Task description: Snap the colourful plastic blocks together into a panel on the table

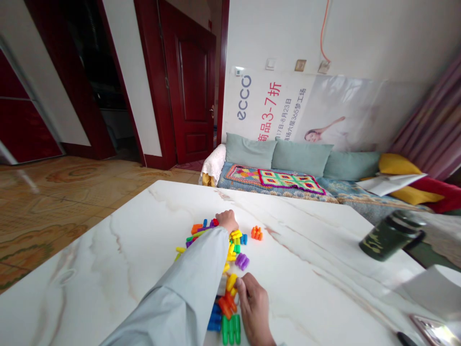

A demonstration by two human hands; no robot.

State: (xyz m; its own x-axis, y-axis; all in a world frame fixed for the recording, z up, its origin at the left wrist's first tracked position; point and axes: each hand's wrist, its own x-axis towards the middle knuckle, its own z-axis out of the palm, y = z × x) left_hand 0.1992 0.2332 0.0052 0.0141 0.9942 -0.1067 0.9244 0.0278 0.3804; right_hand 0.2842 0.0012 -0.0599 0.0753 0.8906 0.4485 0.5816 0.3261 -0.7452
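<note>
Reaching over the pile of coloured plastic toy pieces (236, 248) toward the bench's (306, 269) far edge, your left hand (227, 220) has hidden fingertips, so I cannot tell its grip; your right hand (254, 302), farther from that edge, pinches a yellow piece (231, 281) beside orange pieces (226, 305).

Toy pieces (242, 261) are strewn down the middle of the tabletop (118, 250), the mug (385, 238) well over to their right and the phone (428, 327) nearer on that side. Beyond the tabletop sits the sofa (333, 189), cushions (302, 157) along its back.
</note>
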